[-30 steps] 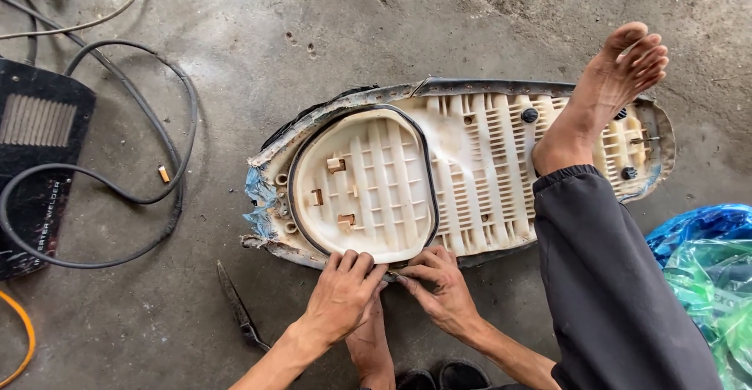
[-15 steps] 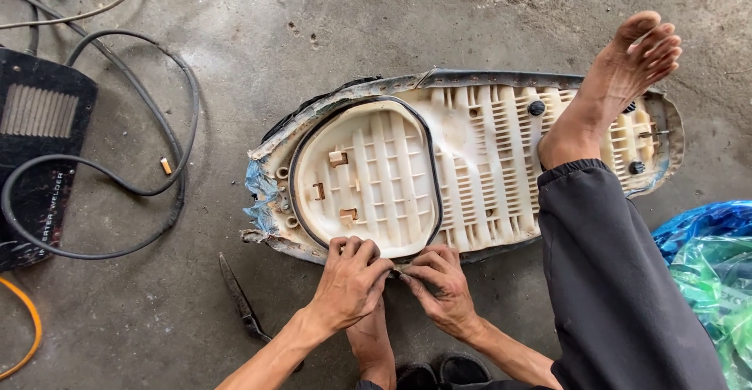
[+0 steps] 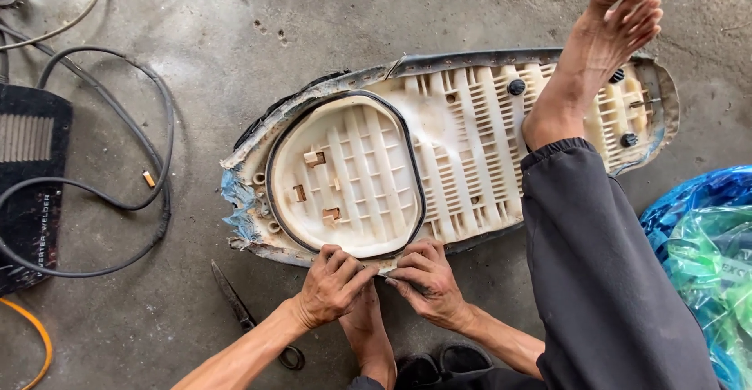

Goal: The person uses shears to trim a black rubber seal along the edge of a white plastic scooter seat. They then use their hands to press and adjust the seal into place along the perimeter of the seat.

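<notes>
The motorbike seat (image 3: pixel 462 147) lies upside down on the concrete floor, long axis running left to right. Its cream plastic base faces up, ribbed and slotted, with a black rubber ring (image 3: pixel 345 175) looping around the rounded left section. Torn blue lining shows at the left end.

One upturned scooter seat base (image 3: pixel 470 131) fills the frame's centre, with two hands (image 3: pixel 333 284) at its lower edge, one scissors (image 3: pixel 243 312), one black welder (image 3: pixel 31 186) and three round black knobs (image 3: pixel 516 87).
</notes>
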